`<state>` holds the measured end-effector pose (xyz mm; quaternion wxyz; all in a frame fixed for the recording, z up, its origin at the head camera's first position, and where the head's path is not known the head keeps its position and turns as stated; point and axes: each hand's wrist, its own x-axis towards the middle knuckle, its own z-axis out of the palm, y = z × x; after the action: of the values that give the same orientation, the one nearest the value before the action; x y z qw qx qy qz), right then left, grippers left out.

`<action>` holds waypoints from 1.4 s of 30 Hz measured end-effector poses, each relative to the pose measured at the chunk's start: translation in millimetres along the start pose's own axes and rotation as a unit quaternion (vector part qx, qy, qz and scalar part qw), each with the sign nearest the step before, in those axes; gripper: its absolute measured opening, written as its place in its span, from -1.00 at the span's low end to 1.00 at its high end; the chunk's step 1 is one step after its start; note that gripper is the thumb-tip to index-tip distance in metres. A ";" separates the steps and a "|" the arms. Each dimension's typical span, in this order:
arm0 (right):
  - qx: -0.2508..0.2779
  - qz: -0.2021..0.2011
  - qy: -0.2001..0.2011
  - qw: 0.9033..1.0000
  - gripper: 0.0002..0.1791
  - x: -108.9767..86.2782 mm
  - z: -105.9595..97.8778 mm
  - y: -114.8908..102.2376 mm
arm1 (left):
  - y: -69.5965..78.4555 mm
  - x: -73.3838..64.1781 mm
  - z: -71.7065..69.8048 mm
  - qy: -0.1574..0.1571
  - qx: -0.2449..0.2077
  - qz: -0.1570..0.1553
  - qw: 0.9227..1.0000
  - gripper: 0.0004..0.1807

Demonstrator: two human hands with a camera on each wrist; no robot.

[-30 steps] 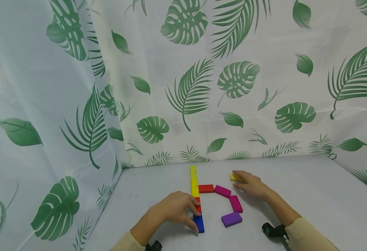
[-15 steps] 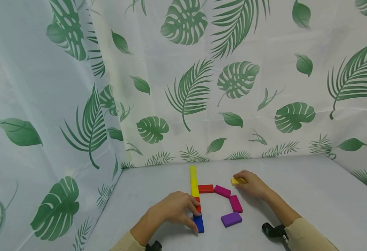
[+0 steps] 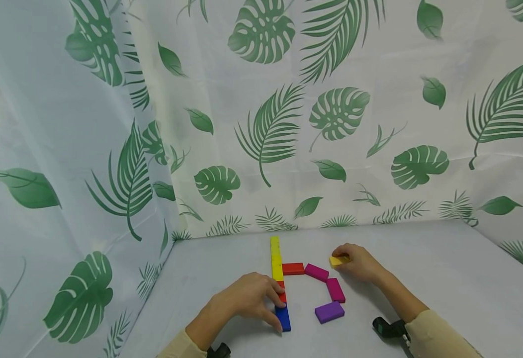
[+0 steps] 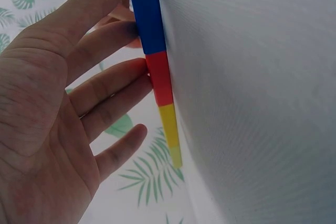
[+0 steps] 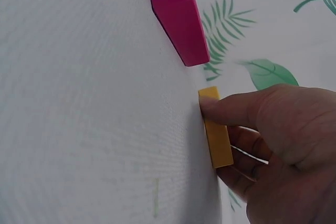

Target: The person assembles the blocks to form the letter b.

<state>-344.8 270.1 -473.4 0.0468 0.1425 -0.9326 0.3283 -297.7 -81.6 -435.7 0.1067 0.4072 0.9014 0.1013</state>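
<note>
My left hand (image 3: 254, 296) rests along a straight row of blocks, fingers spread. In the left wrist view its fingertips touch the blue block (image 4: 149, 17) and the red block (image 4: 160, 80); yellow blocks (image 4: 169, 124) continue the row. My right hand (image 3: 359, 263) pinches a golden-yellow block (image 5: 218, 137) between thumb and fingers, close over the table beyond the curve. That curve runs from the row through a red block (image 3: 293, 269), a magenta block (image 3: 317, 272) and another magenta block (image 3: 335, 290). A purple block (image 3: 330, 312) lies at its near end, apart from the row.
Everything lies on a white-covered table (image 3: 422, 268). A white curtain (image 3: 378, 69) printed with green leaves hangs behind and at both sides. Black wrist devices (image 3: 389, 328) are on both arms, below the hands.
My right hand's fingers have come together on the golden-yellow block, which has shifted slightly toward me. The left hand and the other blocks look unmoved.
</note>
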 end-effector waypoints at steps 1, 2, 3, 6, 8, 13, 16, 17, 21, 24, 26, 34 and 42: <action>-0.001 -0.002 0.000 1.000 -0.71 0.0 0.2 0.1 | 0.4 -0.2 -0.3 0.000 0.000 0.000 1.000 -0.54; -0.002 -0.004 -0.001 1.000 -0.71 -0.1 0.5 0.2 | 0.5 -0.3 -0.5 -0.001 0.001 -0.001 1.000 -0.54; 0.000 -0.001 0.000 1.000 -0.71 -0.1 0.6 -0.1 | 0.7 -0.2 -0.8 -0.001 0.001 -0.001 1.000 -0.55; 0.002 -0.001 -0.001 1.000 -0.71 -0.5 1.3 -0.8 | 1.5 -0.7 -1.9 -0.002 0.000 -0.002 1.000 -0.55; 0.004 0.000 -0.001 1.000 -0.71 -0.7 1.3 -1.3 | 1.3 -0.6 -2.1 -0.002 0.000 -0.002 1.000 -0.55; 0.006 0.003 -0.001 1.000 -0.71 -0.6 1.0 -3.8 | 0.3 -0.4 -1.1 -0.003 -0.002 -0.002 1.000 -0.55; 0.006 0.002 -0.003 1.000 -0.72 0.9 0.4 -6.9 | -0.1 -0.5 -0.8 -0.003 -0.004 -0.003 1.000 -0.54; 0.008 0.003 -0.003 1.000 -0.72 1.5 0.0 -8.6 | -0.4 -0.4 -0.7 -0.003 -0.004 -0.002 1.000 -0.55; 0.008 -0.006 -0.007 1.000 -0.71 2.7 -2.7 -17.9 | -0.7 -0.1 -0.8 -0.001 0.001 0.003 1.000 -0.54; 0.002 -0.018 -0.012 1.000 -0.71 2.7 -4.5 -25.2 | -0.2 -0.4 -1.1 0.000 0.002 0.005 1.000 -0.54; -0.001 -0.022 -0.014 1.000 -0.70 2.6 -4.9 -29.4 | 0.4 -0.5 -1.8 -0.001 0.001 0.003 1.000 -0.54; 0.002 -0.036 -0.009 0.999 -0.67 1.6 -4.3 -42.1 | 0.8 0.3 -3.0 0.000 0.004 0.006 1.000 -0.55; 0.021 -0.063 -0.031 0.997 -0.68 -2.6 -5.4 -55.0 | 1.2 -0.2 -3.6 -0.004 -0.001 -0.001 1.000 -0.56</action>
<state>-326.1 233.3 -436.7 0.0359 0.2124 -0.9155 0.3399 -297.7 -81.4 -432.0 0.1106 0.4067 0.9013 0.1001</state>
